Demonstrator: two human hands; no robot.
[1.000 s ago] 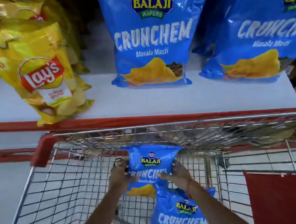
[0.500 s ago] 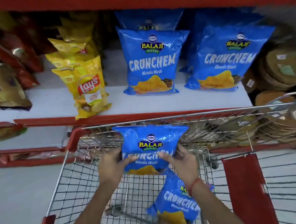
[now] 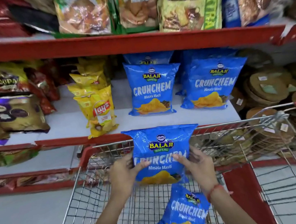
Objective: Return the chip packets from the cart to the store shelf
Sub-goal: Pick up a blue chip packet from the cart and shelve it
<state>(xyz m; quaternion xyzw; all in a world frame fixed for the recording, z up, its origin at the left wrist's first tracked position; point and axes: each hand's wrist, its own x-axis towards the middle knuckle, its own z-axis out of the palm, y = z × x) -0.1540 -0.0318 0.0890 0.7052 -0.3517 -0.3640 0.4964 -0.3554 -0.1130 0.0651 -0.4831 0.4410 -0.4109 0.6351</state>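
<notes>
I hold a blue Balaji Crunchem chip packet (image 3: 160, 147) upright over the wire cart (image 3: 102, 196), its top level with the cart's front rim. My left hand (image 3: 125, 173) grips its left side and my right hand (image 3: 197, 163) its right side. A second blue Crunchem packet (image 3: 185, 214) lies tilted in the cart basket below. On the white middle shelf (image 3: 65, 122) behind the cart stand two matching blue packets (image 3: 152, 90), (image 3: 213, 84), with more blue packets behind them.
Yellow Lay's packets (image 3: 97, 107) stand left of the blue ones. Dark and gold packets (image 3: 17, 114) fill the shelf's left end. Stacks of round papad packs (image 3: 266, 87) sit at the right. The red upper shelf (image 3: 134, 40) carries rusk and snack bags.
Both hands have lifted the blue packet from low in the cart up to its front rim. My view has pulled back and tilted up, showing the upper shelf.
</notes>
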